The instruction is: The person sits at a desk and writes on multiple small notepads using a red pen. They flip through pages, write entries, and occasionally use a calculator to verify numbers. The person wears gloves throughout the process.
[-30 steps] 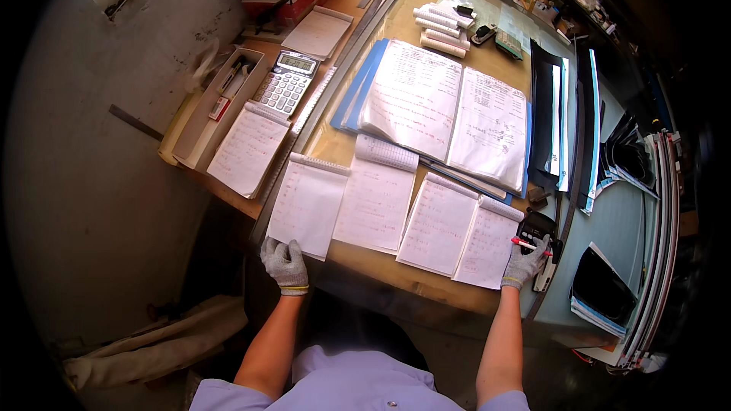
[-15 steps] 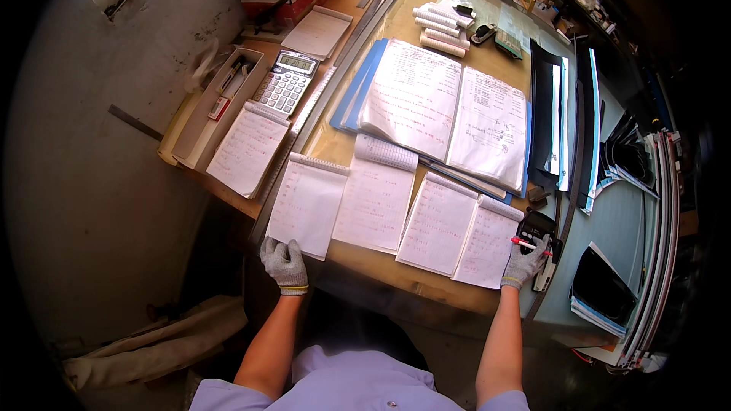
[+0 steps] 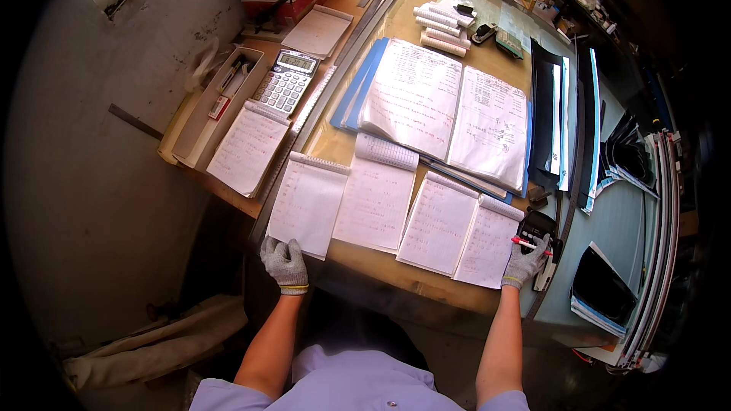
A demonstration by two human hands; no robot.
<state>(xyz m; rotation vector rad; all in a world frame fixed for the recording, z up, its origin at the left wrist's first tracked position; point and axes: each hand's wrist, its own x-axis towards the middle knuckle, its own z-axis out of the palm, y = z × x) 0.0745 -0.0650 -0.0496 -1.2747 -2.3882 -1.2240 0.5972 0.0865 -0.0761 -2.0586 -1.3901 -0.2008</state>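
My left hand (image 3: pixel 284 265), in a grey knit glove, rests at the table's front edge, touching the lower left corner of a spiral notepad (image 3: pixel 306 205). Its fingers are curled in, and whatever they may hold is hidden. In my right hand (image 3: pixel 524 265), gloved alike, a red pen (image 3: pixel 521 241) lies across the closed fingers. That hand sits by a small black calculator (image 3: pixel 537 225), at the right edge of another handwritten notepad (image 3: pixel 491 243). Between the hands lie two more written pads, a long notepad (image 3: pixel 373 209) and a notepad (image 3: pixel 438 224) overlapped on its right.
Beyond the pads lies an open blue folder (image 3: pixel 337 116) of written sheets (image 3: pixel 415 95). At left stand a large silver calculator (image 3: pixel 283 84) and a narrow pen box (image 3: pixel 205 141). Black strips (image 3: pixel 544 118) and a stacked black sheet pile (image 3: pixel 604 283) flank the right side.
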